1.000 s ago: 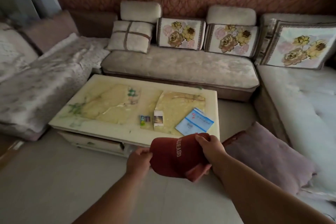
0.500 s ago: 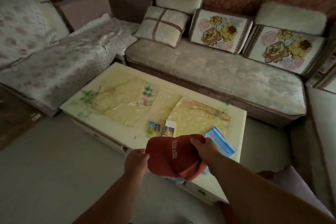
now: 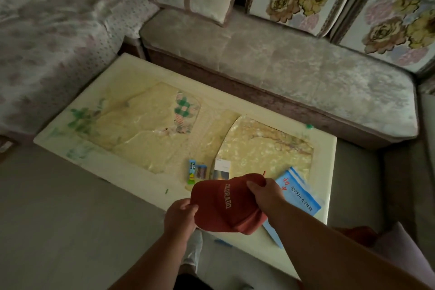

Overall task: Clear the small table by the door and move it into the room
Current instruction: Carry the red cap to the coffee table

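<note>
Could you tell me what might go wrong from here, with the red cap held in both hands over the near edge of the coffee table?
1. The red cap, gripped by the left hand and right hand, hangs over the blue booklet; set down there, it may cover the booklet or nudge it off the coffee table.
2. The small white box and green packet lie just beyond the cap and could get knocked.

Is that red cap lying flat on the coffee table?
No, both hands, left hand and right hand, hold the red cap up over the coffee table.
</note>
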